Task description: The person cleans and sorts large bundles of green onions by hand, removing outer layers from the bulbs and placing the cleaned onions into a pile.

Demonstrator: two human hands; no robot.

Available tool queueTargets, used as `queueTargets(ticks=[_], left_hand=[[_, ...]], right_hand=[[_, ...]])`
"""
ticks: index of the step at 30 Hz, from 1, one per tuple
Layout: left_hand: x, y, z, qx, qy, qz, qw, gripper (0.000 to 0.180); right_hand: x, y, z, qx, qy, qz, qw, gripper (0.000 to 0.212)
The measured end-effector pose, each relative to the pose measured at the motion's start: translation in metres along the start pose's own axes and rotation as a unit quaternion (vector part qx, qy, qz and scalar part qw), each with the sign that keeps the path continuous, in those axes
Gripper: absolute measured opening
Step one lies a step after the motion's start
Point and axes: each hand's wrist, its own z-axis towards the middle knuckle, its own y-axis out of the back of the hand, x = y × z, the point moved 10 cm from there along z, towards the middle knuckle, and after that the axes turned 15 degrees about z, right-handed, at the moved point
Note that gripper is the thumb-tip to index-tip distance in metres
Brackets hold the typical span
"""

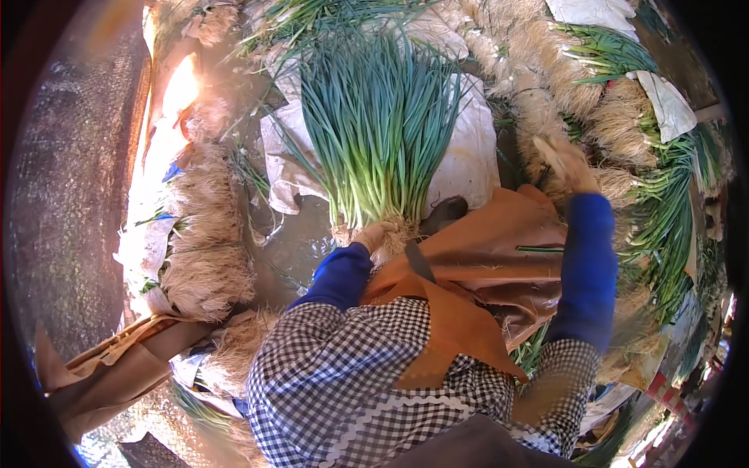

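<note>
A wide, fanned bunch of green onions (378,132) lies in front of me, its leaves pointing away and its pale roots toward me. My left hand (376,234) is closed on the root end of this bunch. Off to the right, my right hand (568,162) is raised near the rooty bundles, its fingers stretched out and slightly blurred; I see nothing in it. Under the bunch a whitish cloth sheet (472,148) is spread on the wet ground.
Stacked onion bundles with shaggy roots (207,234) line the left side. More bundles (624,125) stand along the right, with green leaves (663,226) facing outward. An orange-brown apron (484,242) covers my lap. Loose onions (328,15) lie beyond the sheet.
</note>
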Motion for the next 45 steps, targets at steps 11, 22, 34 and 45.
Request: queueTargets(ticks=[11, 22, 34, 45], left_hand=[[-0.06, 0.034, -0.018, 0.091, 0.091, -0.127, 0.983, 0.027], [-0.071, 0.087, -0.03, -0.327, 0.076, 0.31, 0.889, 0.066], [-0.284, 0.095, 0.114, -0.118, -0.124, 0.298, 0.939, 0.037], [-0.559, -0.144, 0.04, 0.24, -0.359, -0.104, 0.896, 0.06]], right_hand=[[-0.081, -0.027, -0.211, -0.134, -0.301, 0.114, 0.937, 0.051], [-0.21, -0.144, -0.533, 0.122, -0.535, -0.038, 0.835, 0.05], [-0.284, 0.061, -0.34, -0.338, -0.306, 0.183, 0.871, 0.039], [-0.155, 0.048, -0.428, -0.653, -0.106, 0.479, 0.577, 0.039]])
